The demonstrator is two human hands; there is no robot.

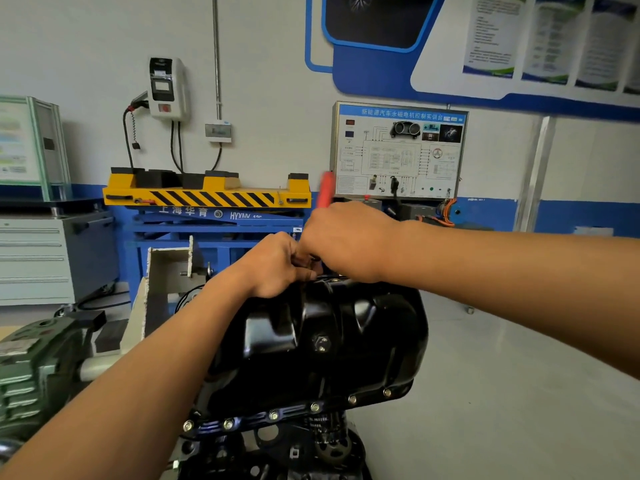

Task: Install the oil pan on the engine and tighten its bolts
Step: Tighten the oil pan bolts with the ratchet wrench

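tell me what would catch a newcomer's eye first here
The glossy black oil pan fills the lower middle, with a row of bolts along its near rim. At its far edge the right hand grips a red-handled tool, with the left hand close beside it. Behind them stands a yellow lift table with black stripes.

Glossy black painted-metal oil pan [322,344]; shiny bare-metal bolts [273,415] along near flange; glossy red plastic-looking tool handle [326,190].
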